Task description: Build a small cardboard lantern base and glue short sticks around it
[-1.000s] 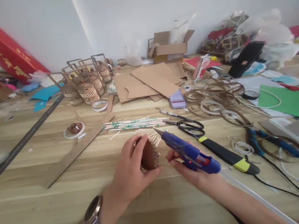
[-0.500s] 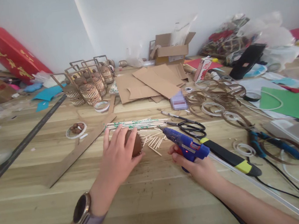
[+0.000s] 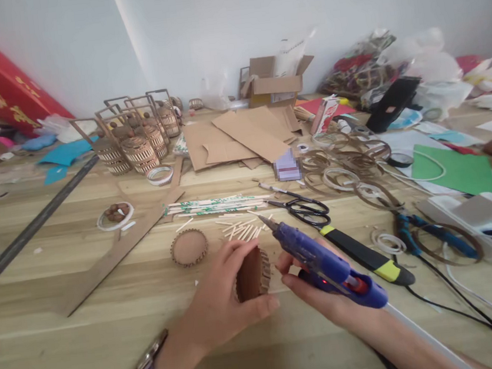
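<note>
Since half a second ago, the left hand has drawn back toward the person and closer to the glue gun, and a shallow tray now shows uncovered to the left of its fingers; beneath everything spreads the wooden bench, with flat cardboard sheets overlapping toward the far side; left of these stands a cluster of small baskets with tall square handles; nearer, the right hand has its fingers curled around the grip of the glue gun, partly hidden by it, with a red light lit on the side and the nozzle pointing away and leftward; black-handled scissors lie beyond the gun; the left hand's fingers are curved and moderately apart, thumb at the near edge, holding a round cup tilted on its side, ribbed at the rim, just left of the gun; the tray lies flat, brown inside with a notched rim; past it runs a row of paper-wrapped sticks; smallest are the short bare sticks, loosely scattered beyond the cup and near the nozzle.
</note>
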`<state>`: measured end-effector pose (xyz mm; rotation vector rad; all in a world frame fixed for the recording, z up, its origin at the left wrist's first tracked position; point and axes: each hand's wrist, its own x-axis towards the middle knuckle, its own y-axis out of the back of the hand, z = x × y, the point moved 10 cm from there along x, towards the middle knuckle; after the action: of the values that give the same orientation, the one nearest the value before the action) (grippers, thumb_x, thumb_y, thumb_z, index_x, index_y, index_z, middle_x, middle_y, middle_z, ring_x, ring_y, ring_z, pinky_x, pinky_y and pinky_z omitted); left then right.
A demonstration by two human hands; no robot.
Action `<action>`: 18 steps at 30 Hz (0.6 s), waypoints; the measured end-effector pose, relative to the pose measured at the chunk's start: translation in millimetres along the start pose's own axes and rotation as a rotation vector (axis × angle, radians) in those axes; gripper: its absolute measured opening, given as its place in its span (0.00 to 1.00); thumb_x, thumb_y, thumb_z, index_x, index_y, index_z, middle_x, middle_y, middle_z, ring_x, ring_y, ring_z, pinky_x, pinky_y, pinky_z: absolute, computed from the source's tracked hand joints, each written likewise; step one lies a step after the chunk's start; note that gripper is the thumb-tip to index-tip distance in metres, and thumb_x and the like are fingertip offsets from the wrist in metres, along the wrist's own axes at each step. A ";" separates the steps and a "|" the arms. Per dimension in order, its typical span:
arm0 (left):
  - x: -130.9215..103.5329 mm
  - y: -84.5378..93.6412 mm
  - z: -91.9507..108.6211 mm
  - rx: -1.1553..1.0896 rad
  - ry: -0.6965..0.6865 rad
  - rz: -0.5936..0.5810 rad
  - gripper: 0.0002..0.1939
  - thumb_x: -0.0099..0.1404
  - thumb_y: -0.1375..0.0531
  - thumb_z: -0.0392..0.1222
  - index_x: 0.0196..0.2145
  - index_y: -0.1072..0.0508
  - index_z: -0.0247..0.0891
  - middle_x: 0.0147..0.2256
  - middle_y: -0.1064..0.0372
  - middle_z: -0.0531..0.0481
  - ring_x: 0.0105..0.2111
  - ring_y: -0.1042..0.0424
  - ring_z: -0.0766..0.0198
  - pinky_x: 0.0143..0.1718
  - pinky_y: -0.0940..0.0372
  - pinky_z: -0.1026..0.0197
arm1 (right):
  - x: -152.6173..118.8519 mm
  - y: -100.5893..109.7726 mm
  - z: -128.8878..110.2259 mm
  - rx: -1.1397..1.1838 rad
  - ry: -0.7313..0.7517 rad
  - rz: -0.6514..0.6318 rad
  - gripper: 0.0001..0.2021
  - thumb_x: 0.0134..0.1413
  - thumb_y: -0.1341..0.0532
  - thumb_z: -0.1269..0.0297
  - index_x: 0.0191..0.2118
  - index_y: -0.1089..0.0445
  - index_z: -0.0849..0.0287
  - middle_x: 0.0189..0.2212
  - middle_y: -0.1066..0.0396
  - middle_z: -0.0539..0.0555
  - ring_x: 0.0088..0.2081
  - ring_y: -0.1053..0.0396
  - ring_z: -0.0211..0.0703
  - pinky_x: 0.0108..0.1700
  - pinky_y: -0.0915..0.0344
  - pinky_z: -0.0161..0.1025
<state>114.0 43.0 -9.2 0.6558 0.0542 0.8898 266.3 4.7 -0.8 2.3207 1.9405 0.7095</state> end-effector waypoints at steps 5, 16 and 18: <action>0.3 -11.5 -8.8 -0.169 0.109 -0.058 0.35 0.62 0.42 0.67 0.58 0.32 0.42 0.55 0.34 0.41 0.54 0.34 0.48 0.53 0.36 0.51 | -2.5 -1.9 -9.9 -0.132 0.136 -0.001 0.07 0.52 0.34 0.65 0.37 0.32 0.50 0.32 0.24 0.50 0.33 0.25 0.44 0.35 0.30 0.39; 1.2 -29.2 -7.3 -0.330 0.175 -0.213 0.30 0.64 0.45 0.68 0.44 0.24 0.38 0.33 0.30 0.49 0.33 0.34 0.58 0.34 0.39 0.61 | -0.5 -22.2 -4.0 -0.018 0.207 -0.257 0.07 0.53 0.36 0.67 0.36 0.35 0.51 0.34 0.24 0.49 0.36 0.25 0.43 0.37 0.31 0.38; -0.8 -34.2 -9.8 -0.384 0.201 -0.255 0.28 0.64 0.44 0.67 0.38 0.25 0.37 0.29 0.33 0.51 0.29 0.37 0.62 0.29 0.42 0.63 | -2.7 -24.9 -5.4 0.005 0.225 -0.290 0.07 0.54 0.37 0.70 0.36 0.34 0.51 0.35 0.24 0.49 0.36 0.25 0.42 0.37 0.32 0.38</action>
<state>134.5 32.1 -36.1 0.1941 0.1403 0.6909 241.0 6.2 -4.6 1.9706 2.3070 0.9681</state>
